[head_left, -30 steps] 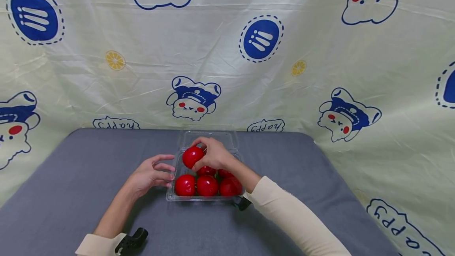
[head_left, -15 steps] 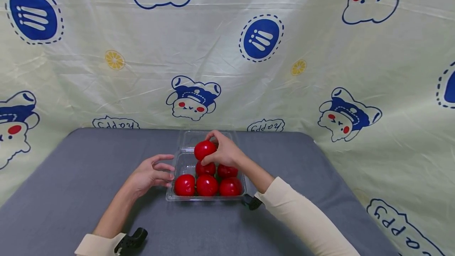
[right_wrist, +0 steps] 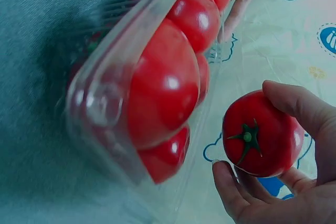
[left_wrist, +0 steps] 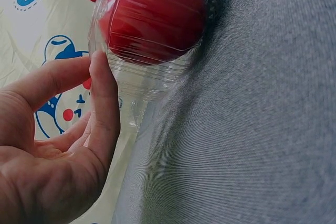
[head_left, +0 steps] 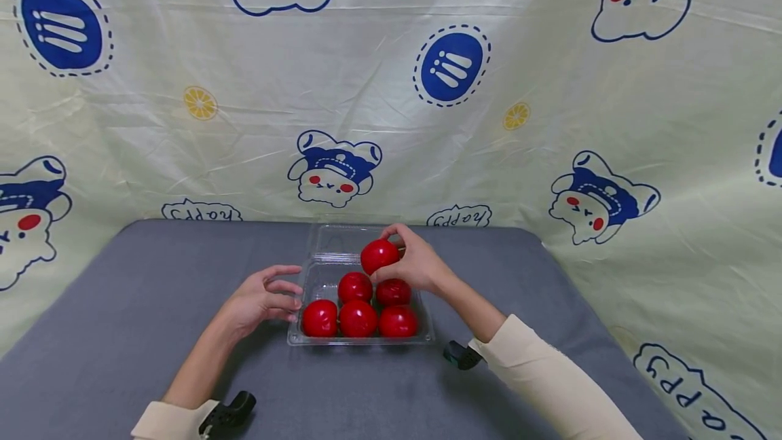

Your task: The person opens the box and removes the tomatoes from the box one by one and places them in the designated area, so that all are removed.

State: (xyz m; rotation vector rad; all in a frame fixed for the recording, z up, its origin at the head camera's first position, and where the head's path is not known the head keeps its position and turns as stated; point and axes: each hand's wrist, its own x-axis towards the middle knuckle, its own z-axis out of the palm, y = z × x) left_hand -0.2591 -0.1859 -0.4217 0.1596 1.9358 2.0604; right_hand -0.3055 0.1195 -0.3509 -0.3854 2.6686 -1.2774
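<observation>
A red tomato [head_left: 379, 257] with a green calyx is in my right hand [head_left: 415, 265], held above the back part of a clear plastic box [head_left: 318, 278]. The right wrist view shows the fingers and thumb around that tomato [right_wrist: 265, 135]. Several more tomatoes sit in the box: a front row, with tomatoes [head_left: 355, 288] behind it at the middle and right. My left hand [head_left: 259, 301] is at the box's left side, its fingers extended. In the left wrist view its fingertips touch the clear wall [left_wrist: 152, 72].
The box's clear lid [head_left: 345, 240] lies folded back behind it. Grey cloth [head_left: 183, 290] covers the table, and a printed curtain [head_left: 391, 121] hangs behind its far edge. Dark wrist devices are strapped at both sleeves.
My right hand has carried the tomato from the back left of the box toward the back right. More of the tomatoes below now shows. The left hand has stayed put.
</observation>
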